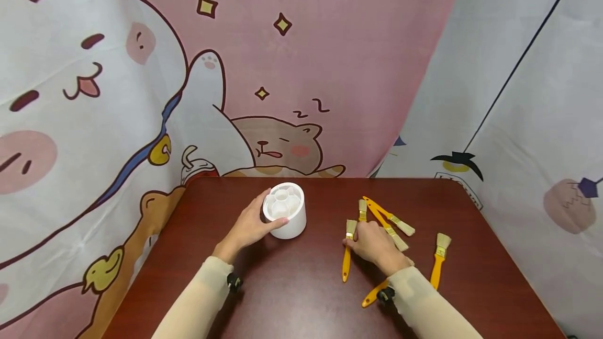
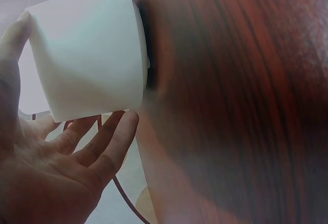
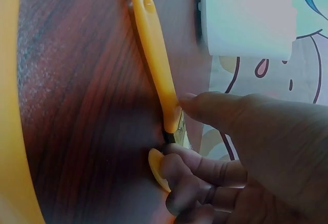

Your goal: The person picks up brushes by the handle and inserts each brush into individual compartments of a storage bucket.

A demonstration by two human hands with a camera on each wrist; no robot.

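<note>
A white round holder [image 1: 296,221] with several compartments inside stands on the table, its opening turned toward me. My left hand [image 1: 248,224] grips it from the left, thumb at the near side of the rim; in the left wrist view the fingers lie along the white wall [image 2: 92,55]. On the right, my right hand [image 1: 374,242] pinches a flat paintbrush [image 1: 346,263] with a yellow handle [image 3: 154,49] near its metal band. Its bristles point away from me. Another paintbrush [image 1: 362,209] lies partly hidden behind that hand.
Two crossed paintbrushes [image 1: 393,218] lie beyond my right hand. Another paintbrush [image 1: 438,260] lies farther right, and a yellow handle [image 1: 374,294] shows beside my right sleeve. The dark red table [image 1: 292,297] ends at a patterned cloth [image 1: 358,67].
</note>
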